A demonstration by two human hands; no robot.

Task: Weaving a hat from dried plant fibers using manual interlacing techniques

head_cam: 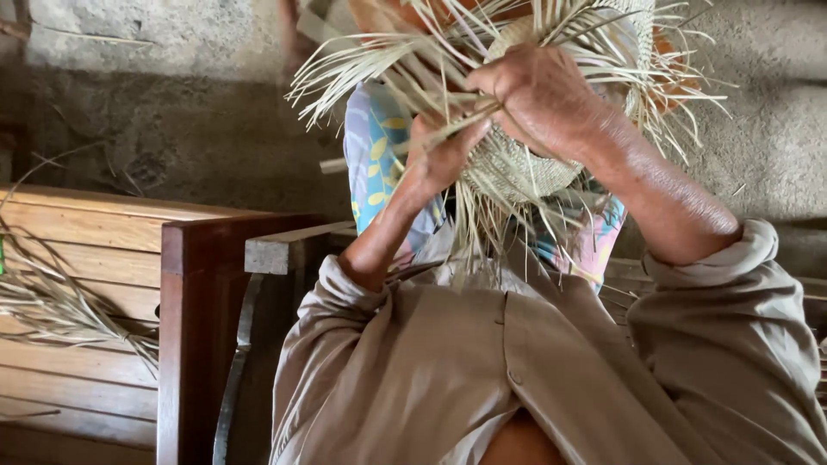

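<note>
Head view shows a half-woven straw piece (517, 168) held up before the chest, loose strands fanning all round. Right hand (543, 95) is curled over its upper edge, gripping strands; left hand (444, 155) pinches one thin strip (457, 125). Dry strips look brittle: a sharp pull could snap one, or slackened fingers could loosen the weave.

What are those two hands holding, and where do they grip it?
A half-woven straw basket. The right hand clasps its woven body from above; the left hand pinches loose straw strands at its edge.
</note>
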